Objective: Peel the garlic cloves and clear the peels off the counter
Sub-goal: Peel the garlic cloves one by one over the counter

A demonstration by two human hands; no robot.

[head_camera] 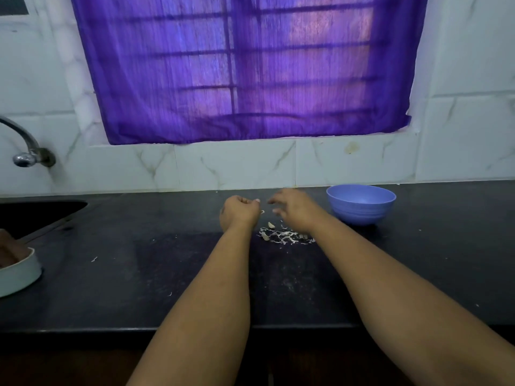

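**Inspector A:** State of the hands?

**Inspector B:** Both reach out over the dark table (111,288), near the back wall. The left hand (240,211) is curled, its fingers pinching something small and pale at the tips; it is too small to say whether that is a clove or a bit of peel. The right hand (292,208) is relaxed, fingers loosely spread and pointing left towards the other, holding nothing that can be seen. The two hands are near each other but apart.

**Inspector A:** Where is the garlic?

**Inspector B:** A little heap of white peels (287,236) lies on the table just below and between the wrists. One garlic clove (271,225) sits at the heap's upper left edge. A few more clove-like pieces lie in the heap, too small to count with confidence. Stray flecks of peel are scattered further left on the table.

**Inspector A:** Anything else nearby?

**Inspector B:** A blue bowl (361,203) stands upright just right of the right hand, not touching it; nothing of its contents shows from here. At far left, a sink (39,215) is set into the table, a tap (25,146) on the wall above it, and a pale dish (21,274) at the frame edge. A purple curtain (245,68) covers the window.
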